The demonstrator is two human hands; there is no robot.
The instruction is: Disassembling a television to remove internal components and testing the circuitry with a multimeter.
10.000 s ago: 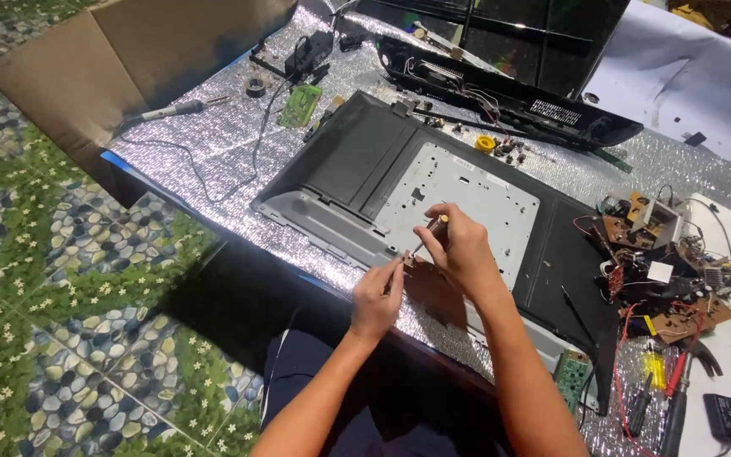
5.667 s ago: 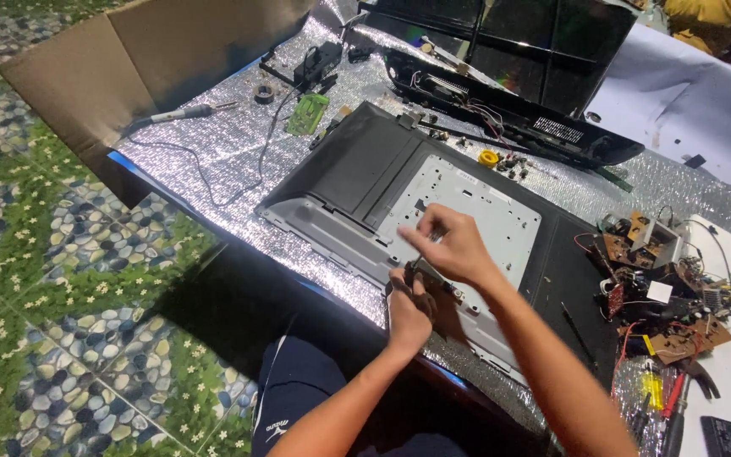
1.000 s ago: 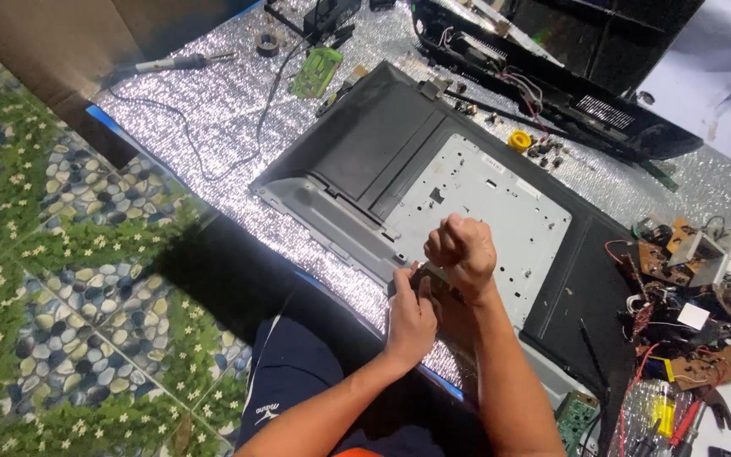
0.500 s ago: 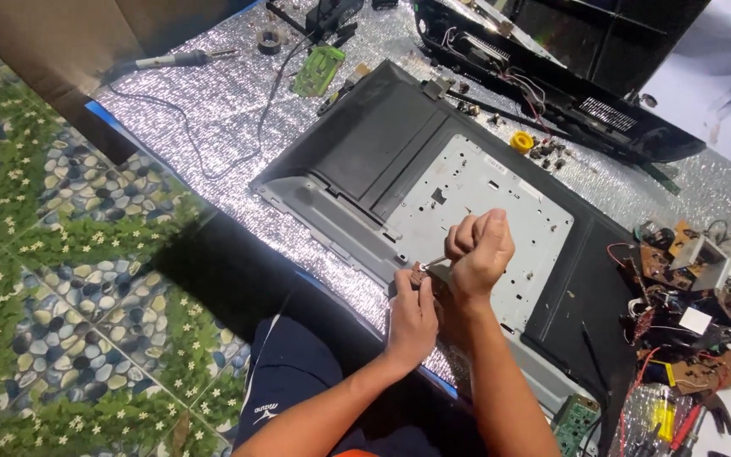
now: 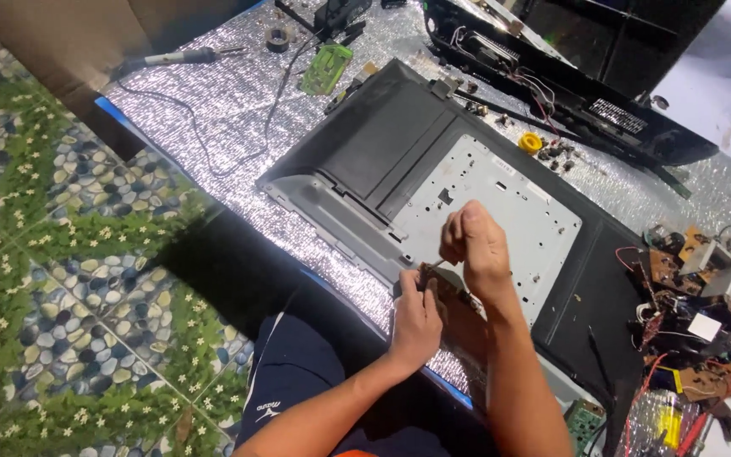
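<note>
Your right hand (image 5: 475, 250) is curled in a fist around a thin tool, over the near edge of the grey plate (image 5: 501, 195) on the TV back (image 5: 382, 152). Your left hand (image 5: 416, 317), just nearer you than the plate, pinches a brown board (image 5: 454, 309) at that edge.

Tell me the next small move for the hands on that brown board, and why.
Probably keep the left hand steadying the brown circuit board while the right hand works its thin tool at the board's edge; the board lies on the grey metal plate, both hands close over it.
</note>
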